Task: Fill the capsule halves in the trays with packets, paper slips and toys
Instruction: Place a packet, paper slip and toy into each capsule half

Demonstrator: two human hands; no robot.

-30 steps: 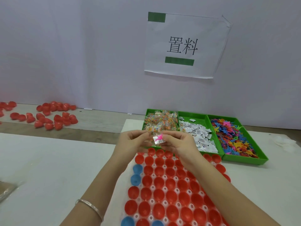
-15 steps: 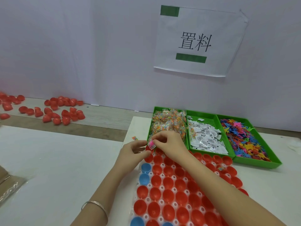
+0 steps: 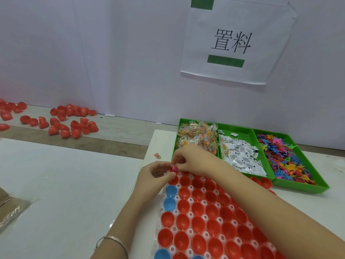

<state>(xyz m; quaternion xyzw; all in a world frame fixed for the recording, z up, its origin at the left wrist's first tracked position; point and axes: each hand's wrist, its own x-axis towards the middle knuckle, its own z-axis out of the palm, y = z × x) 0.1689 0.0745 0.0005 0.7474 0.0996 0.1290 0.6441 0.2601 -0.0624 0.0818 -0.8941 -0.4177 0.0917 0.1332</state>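
A white tray (image 3: 190, 214) of red and blue capsule halves lies in front of me. At its far left corner my right hand (image 3: 194, 159) pinches a small pink toy with a packet (image 3: 175, 167) over a red capsule half (image 3: 172, 168). My left hand (image 3: 155, 171) curls round that same capsule half, thumb on its near side. Behind stand three green bins: packets (image 3: 197, 137), paper slips (image 3: 240, 156) and coloured toys (image 3: 285, 157).
Loose red capsule halves (image 3: 63, 120) lie scattered on the wooden strip at the far left. A stray small packet (image 3: 157, 156) sits on the white table left of the bins. A clear bag (image 3: 11, 212) lies at the left edge. A paper sign (image 3: 235, 40) hangs on the wall.
Both hands have come down from above the tray to its far left corner, and the pink toy with its packet now sits at the mouth of the corner capsule half.
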